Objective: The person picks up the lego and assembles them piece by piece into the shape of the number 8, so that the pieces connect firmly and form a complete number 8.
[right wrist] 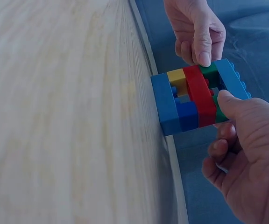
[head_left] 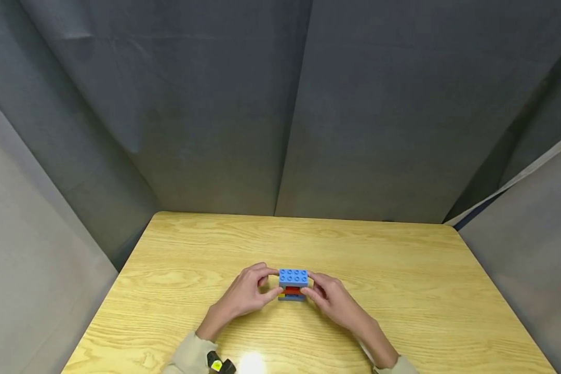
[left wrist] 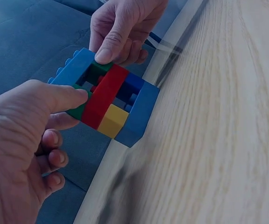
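Both hands hold a small tower of toy building bricks (head_left: 293, 277) between them, near the middle of the table. A studded light blue brick (right wrist: 231, 80) tops it. Below come two green bricks (left wrist: 77, 112), a long red brick (left wrist: 105, 97), then a yellow brick (left wrist: 113, 120) beside a dark blue brick (right wrist: 188, 115), over a blue base brick (left wrist: 139, 116). My left hand (head_left: 245, 295) pinches the left end at green level, thumb in front. At the opposite end my right hand (head_left: 335, 302) pinches likewise. Whether the base touches the table cannot be told.
The wooden table (head_left: 402, 270) stretches around the hands. A dark grey curtain (head_left: 215, 130) hangs behind its far edge, with pale panels (head_left: 23, 249) at the sides. A black band with a yellow mark (head_left: 217, 363) is by the left sleeve.
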`<state>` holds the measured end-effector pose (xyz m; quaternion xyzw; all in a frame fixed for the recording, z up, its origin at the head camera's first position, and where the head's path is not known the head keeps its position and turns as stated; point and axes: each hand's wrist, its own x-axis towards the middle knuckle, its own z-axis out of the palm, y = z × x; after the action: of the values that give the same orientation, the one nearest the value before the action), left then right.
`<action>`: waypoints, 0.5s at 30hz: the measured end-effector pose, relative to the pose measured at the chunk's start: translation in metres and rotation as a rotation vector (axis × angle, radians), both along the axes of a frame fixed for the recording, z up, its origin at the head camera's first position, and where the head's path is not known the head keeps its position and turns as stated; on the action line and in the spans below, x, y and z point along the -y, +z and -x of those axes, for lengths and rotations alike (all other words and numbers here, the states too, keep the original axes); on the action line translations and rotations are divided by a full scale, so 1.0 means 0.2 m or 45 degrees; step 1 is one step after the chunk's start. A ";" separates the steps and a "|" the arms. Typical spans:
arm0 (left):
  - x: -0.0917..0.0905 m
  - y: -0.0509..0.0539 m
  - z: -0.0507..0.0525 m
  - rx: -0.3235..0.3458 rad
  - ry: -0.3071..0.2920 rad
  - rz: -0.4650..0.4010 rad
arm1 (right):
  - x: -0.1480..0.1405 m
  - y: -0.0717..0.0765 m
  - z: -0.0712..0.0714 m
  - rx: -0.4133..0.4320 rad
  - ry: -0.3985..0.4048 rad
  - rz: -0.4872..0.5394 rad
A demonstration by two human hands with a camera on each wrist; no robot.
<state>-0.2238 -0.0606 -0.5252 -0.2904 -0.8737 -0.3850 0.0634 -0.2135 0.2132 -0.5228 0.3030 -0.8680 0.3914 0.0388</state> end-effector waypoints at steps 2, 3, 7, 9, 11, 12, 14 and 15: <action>0.00 -0.01 0.00 0.002 0.000 -0.004 | 0.00 0.00 0.00 0.017 -0.002 -0.009; 0.00 -0.01 0.01 0.002 0.001 -0.004 | 0.00 0.00 0.00 0.027 -0.002 -0.012; 0.00 -0.03 0.01 0.003 0.001 -0.006 | -0.01 -0.01 0.00 0.057 0.002 -0.014; 0.00 -0.03 0.01 0.003 -0.003 -0.007 | -0.01 -0.01 0.00 0.066 0.005 -0.017; 0.00 -0.03 0.01 0.000 -0.005 -0.005 | -0.01 -0.01 0.01 0.069 0.008 -0.023; 0.00 -0.03 0.01 -0.001 -0.006 -0.005 | -0.01 -0.01 0.01 0.069 0.011 -0.027; 0.00 -0.03 0.02 -0.001 -0.007 -0.009 | -0.01 -0.01 0.02 0.068 0.012 -0.030; 0.00 -0.04 0.02 0.000 -0.007 -0.009 | -0.01 -0.01 0.02 0.066 0.012 -0.031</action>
<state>-0.2278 -0.0600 -0.5324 -0.2927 -0.8715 -0.3883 0.0634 -0.2170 0.2151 -0.5256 0.2973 -0.8720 0.3887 0.0107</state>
